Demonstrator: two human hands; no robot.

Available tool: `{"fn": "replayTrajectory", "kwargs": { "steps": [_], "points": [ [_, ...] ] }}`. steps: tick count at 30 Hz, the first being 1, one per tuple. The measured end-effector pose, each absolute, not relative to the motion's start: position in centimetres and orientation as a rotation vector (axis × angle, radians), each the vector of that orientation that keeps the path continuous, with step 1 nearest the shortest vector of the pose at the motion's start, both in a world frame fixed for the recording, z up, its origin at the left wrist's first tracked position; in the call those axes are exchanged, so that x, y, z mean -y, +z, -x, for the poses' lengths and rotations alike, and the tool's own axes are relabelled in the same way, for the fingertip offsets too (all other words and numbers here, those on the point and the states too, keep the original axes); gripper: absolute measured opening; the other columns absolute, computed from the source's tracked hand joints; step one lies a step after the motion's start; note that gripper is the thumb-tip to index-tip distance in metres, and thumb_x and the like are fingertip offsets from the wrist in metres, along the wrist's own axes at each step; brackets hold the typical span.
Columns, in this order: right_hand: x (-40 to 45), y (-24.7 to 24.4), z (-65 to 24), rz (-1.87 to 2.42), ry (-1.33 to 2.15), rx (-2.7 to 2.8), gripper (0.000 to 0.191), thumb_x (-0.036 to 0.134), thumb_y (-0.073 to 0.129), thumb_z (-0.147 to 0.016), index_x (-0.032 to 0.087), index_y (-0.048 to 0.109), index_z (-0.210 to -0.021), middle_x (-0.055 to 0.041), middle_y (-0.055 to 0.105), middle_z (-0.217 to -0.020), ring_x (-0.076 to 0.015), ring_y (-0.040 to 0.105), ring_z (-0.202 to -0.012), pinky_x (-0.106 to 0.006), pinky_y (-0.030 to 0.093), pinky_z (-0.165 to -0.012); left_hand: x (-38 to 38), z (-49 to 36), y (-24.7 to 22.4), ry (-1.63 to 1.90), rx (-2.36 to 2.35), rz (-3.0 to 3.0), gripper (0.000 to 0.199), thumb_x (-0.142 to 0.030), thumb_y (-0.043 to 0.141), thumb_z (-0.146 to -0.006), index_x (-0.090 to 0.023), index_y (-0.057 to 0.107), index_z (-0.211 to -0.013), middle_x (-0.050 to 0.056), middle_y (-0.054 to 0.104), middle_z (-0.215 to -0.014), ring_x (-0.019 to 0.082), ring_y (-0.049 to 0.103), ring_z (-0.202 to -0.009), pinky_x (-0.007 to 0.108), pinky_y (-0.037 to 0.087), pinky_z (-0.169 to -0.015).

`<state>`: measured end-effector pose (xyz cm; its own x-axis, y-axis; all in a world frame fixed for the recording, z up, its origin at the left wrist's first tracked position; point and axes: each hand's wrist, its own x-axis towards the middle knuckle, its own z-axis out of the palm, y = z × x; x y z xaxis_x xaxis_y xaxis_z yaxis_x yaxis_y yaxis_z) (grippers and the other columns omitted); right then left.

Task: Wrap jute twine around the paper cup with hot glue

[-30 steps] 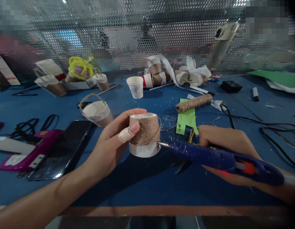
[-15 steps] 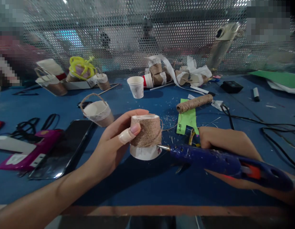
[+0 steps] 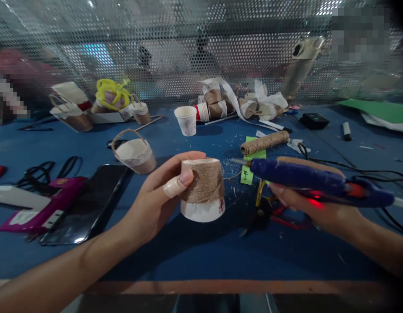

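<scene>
An upside-down paper cup (image 3: 203,189) is wrapped in brown twine over its upper part, with white paper bare near the rim. My left hand (image 3: 162,187) grips it from the left, a bandage round the thumb. My right hand (image 3: 306,198) holds a blue glue gun (image 3: 296,176), its metal tip pointing left, apart from the cup. A strand of twine runs from the cup toward the twine roll (image 3: 265,142), which lies on a green paper piece (image 3: 247,174). Below the glue gun lie red-handled scissors (image 3: 291,222).
A small twine-handled basket (image 3: 136,155), a phone (image 3: 87,204) and a purple tool (image 3: 41,211) lie at left. Behind stand a white cup (image 3: 186,121) and several wrapped cups. Black cables (image 3: 377,169) cross the right side. A mesh panel (image 3: 175,56) closes the back.
The glue gun in my right hand has lifted up and away from the cup's lower edge, uncovering the scissors. My left hand and the cup have shifted slightly right.
</scene>
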<state>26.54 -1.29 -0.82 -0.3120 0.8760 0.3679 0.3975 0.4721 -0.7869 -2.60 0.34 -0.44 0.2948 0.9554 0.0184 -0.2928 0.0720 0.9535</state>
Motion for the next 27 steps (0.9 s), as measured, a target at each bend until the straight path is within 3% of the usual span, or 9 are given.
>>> {"fn": "replayTrajectory", "kwargs": {
  "steps": [2,3,4,6,11,18,20,24,27],
  "points": [
    [1.0,-1.4,-26.2,1.076,0.824,1.818,0.01,0.031,0.077,-0.091,0.029,0.067,-0.093,0.0002,0.074,-0.092,-0.0224,0.073,-0.086,-0.037,0.062,-0.076,-0.2,2.4,-0.6,1.027,-0.777,-1.092,0.03,-0.036,0.08,-0.087,-0.026,0.081,-0.115,0.006,0.079,-0.115,0.024,0.071,-0.103,0.031,0.057,-0.084],
    [0.9,-1.7,-25.9,1.109,0.832,1.783,0.023,0.033,0.082,-0.088,0.031,0.069,-0.107,-0.002,0.077,-0.112,-0.0264,0.074,-0.104,-0.042,0.062,-0.09,-0.2,2.3,-0.6,0.992,-0.776,-1.088,0.03,-0.036,0.081,-0.086,-0.026,0.081,-0.114,0.006,0.079,-0.114,0.024,0.071,-0.102,0.031,0.056,-0.084],
    [0.8,-1.9,-25.4,1.146,0.863,1.757,0.036,0.033,0.084,-0.086,0.031,0.069,-0.119,-0.0041,0.075,-0.127,-0.0294,0.069,-0.123,-0.046,0.058,-0.105,-0.1,2.1,-0.7,0.961,-0.776,-1.084,0.029,-0.036,0.082,-0.086,-0.026,0.081,-0.113,0.006,0.079,-0.113,0.024,0.071,-0.101,0.031,0.056,-0.084],
    [0.6,-2.4,-24.5,1.117,0.981,1.671,0.046,0.033,0.083,-0.087,0.029,0.068,-0.13,-0.006,0.072,-0.137,-0.0295,0.063,-0.136,-0.049,0.049,-0.119,0.0,1.7,-0.8,0.917,-0.785,-1.074,0.028,-0.036,0.082,-0.086,-0.025,0.08,-0.112,0.007,0.078,-0.113,0.025,0.071,-0.101,0.032,0.054,-0.085],
    [0.4,-2.8,-23.3,0.912,1.245,1.596,0.034,0.021,0.077,-0.091,0.033,0.069,-0.122,-0.0013,0.075,-0.13,-0.0222,0.074,-0.117,-0.037,0.062,-0.101,0.1,1.1,-1.0,0.856,-0.824,-1.071,0.03,-0.038,0.083,-0.086,-0.024,0.079,-0.111,0.008,0.077,-0.118,0.026,0.069,-0.107,0.034,0.052,-0.09],
    [0.6,-2.3,-24.1,1.085,0.811,1.807,0.019,0.023,0.075,-0.092,0.027,0.07,-0.111,-0.004,0.078,-0.113,-0.0189,0.073,-0.077,-0.034,0.061,-0.071,0.1,1.2,-1.2,0.824,-0.851,-1.082,0.032,-0.041,0.081,-0.087,-0.024,0.077,-0.113,0.009,0.077,-0.117,0.027,0.069,-0.106,0.036,0.051,-0.09],
    [0.5,-2.3,-24.1,1.046,0.753,1.826,0.014,0.024,0.074,-0.093,0.027,0.07,-0.106,-0.003,0.079,-0.108,-0.0197,0.074,-0.079,-0.033,0.06,-0.071,0.1,1.2,-1.2,0.812,-0.85,-1.079,0.032,-0.04,0.081,-0.087,-0.024,0.077,-0.114,0.009,0.077,-0.117,0.027,0.07,-0.106,0.036,0.052,-0.089],
    [0.6,-2.2,-24.1,1.042,0.711,1.856,0.013,0.024,0.073,-0.095,0.028,0.068,-0.106,-0.0043,0.079,-0.11,-0.0276,0.075,-0.108,-0.038,0.061,-0.083,-0.1,1.1,-1.1,0.822,-0.845,-1.065,0.031,-0.041,0.082,-0.086,-0.023,0.078,-0.111,0.008,0.077,-0.113,0.025,0.07,-0.103,0.034,0.052,-0.088],
    [0.9,-1.9,-24.0,1.055,0.633,1.911,0.016,0.027,0.074,-0.094,0.028,0.065,-0.107,-0.003,0.078,-0.105,-0.0245,0.077,-0.096,-0.036,0.061,-0.08,-0.2,1.0,-1.0,0.839,-0.852,-1.043,0.032,-0.042,0.084,-0.084,-0.023,0.079,-0.109,0.007,0.078,-0.109,0.024,0.07,-0.099,0.033,0.052,-0.088]
  ]
}}
